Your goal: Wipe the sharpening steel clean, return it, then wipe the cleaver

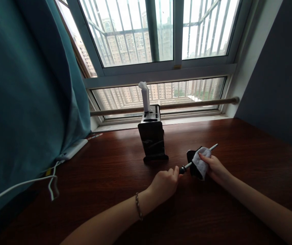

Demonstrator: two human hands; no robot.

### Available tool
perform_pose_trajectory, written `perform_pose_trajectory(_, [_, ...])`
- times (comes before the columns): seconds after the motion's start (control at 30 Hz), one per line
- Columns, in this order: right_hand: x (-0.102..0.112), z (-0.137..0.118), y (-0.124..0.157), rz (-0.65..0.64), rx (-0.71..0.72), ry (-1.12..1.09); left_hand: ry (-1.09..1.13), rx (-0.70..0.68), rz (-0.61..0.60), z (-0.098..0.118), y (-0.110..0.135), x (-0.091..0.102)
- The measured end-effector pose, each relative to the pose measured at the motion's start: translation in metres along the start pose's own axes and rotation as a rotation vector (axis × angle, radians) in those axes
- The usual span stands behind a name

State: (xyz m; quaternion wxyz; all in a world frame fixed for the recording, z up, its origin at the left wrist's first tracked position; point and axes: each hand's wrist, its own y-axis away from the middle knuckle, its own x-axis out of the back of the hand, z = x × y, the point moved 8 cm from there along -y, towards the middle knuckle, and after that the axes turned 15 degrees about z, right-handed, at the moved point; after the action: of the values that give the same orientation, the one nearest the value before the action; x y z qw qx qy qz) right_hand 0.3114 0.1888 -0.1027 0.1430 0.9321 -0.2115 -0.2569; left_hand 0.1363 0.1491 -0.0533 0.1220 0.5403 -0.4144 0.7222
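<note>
My left hand (165,182) is closed around the black handle of a sharpening steel (214,147), a slim pale rod that points up and to the right. My right hand (216,166) pinches a white and black cloth (201,162), which is wrapped about the middle of the rod. The rod's far tip sticks out beyond the cloth. Behind my left hand stands a black block (152,139) with slots in its top. From one slot rises something upright and white (145,97); its kind does not show.
The brown wooden table (102,190) runs up to a barred window (135,41) with a horizontal rail (199,103). A teal curtain (28,85) hangs at left. Beside it lie a white power strip (73,149) and a white cable (15,188). A dark wall (283,78) bounds the right.
</note>
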Motion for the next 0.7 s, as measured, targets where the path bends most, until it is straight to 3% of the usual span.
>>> perform_pose_trajectory(0.17, [0.040,-0.030,-0.037,0.235,0.107,-0.127,0.096,0.089,-0.047,-0.002,-0.002,0.005])
perform_pose_trajectory(0.27, [0.060,-0.040,-0.052,0.310,0.152,-0.160,0.270,0.190,-0.052,-0.003,-0.003,0.011])
perform_pose_trajectory(0.37, [0.063,-0.044,-0.057,0.295,0.151,-0.164,0.560,0.352,-0.092,-0.009,-0.006,0.015])
perform_pose_trajectory(0.5, [0.056,-0.045,-0.050,0.273,0.114,-0.164,1.006,0.663,-0.336,-0.019,-0.004,0.017])
perform_pose_trajectory(0.6, [0.050,-0.043,-0.043,0.263,0.074,-0.169,1.363,0.716,-0.316,-0.023,-0.012,0.049])
perform_pose_trajectory(0.7, [0.037,-0.037,-0.032,0.180,0.042,-0.131,1.628,0.609,-0.207,-0.025,-0.020,0.091])
